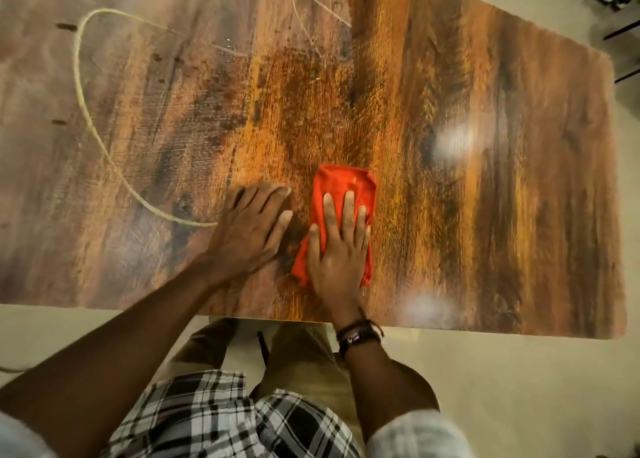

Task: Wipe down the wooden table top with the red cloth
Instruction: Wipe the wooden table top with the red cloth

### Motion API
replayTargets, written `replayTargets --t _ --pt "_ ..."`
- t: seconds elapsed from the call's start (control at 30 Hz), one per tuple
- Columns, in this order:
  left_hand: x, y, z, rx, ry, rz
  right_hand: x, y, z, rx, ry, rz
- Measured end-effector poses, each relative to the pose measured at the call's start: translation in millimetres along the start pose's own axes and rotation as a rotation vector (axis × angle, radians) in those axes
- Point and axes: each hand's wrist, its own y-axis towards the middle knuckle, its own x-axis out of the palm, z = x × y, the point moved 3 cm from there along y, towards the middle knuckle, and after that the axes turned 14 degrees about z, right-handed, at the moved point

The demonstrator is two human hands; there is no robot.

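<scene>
The wooden table top fills most of the view, with streaky orange and dark brown grain. A red cloth, folded into a pad, lies on it near the front edge. My right hand presses flat on the cloth, fingers spread and pointing away from me, covering its lower half. My left hand rests palm down on the bare wood just left of the cloth, fingers together, holding nothing.
A pale cord loops across the left half of the table, ending near my left hand. A second thin loop lies at the back. The table's front edge and right edge border pale floor. Dark chair legs stand at the far right.
</scene>
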Motion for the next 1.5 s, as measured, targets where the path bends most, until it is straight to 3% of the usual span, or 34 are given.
replayTargets --t 0.1,0.23,0.57,0.77,0.93,1.07,1.2,1.33,1.5 --pt "2 53 -20 -0.068 -0.006 0.023 -12 -40 0 -0.013 -0.046 -0.036" --pt "17 134 -50 -0.124 0.045 0.038 -8 -19 6 -0.027 -0.152 -0.051" --pt "43 160 -61 -0.146 0.183 0.034 53 218 -5 -0.082 -0.074 0.07" --pt "44 158 -63 -0.125 0.193 0.069 84 338 -21 -0.039 -0.062 -0.022" --pt "44 158 -61 -0.143 0.173 0.056 80 316 -20 -0.039 -0.016 -0.041" --pt "36 168 -64 -0.118 0.192 0.075 57 211 -25 -0.113 0.043 0.035" --pt "28 191 -79 -0.031 0.204 0.071 29 137 -5 -0.184 0.013 -0.042" --pt "33 189 -86 -0.107 0.198 0.114 33 179 22 -0.154 -0.035 -0.016" --pt "36 194 -89 -0.139 0.192 0.057 63 320 34 -0.038 -0.105 0.014"
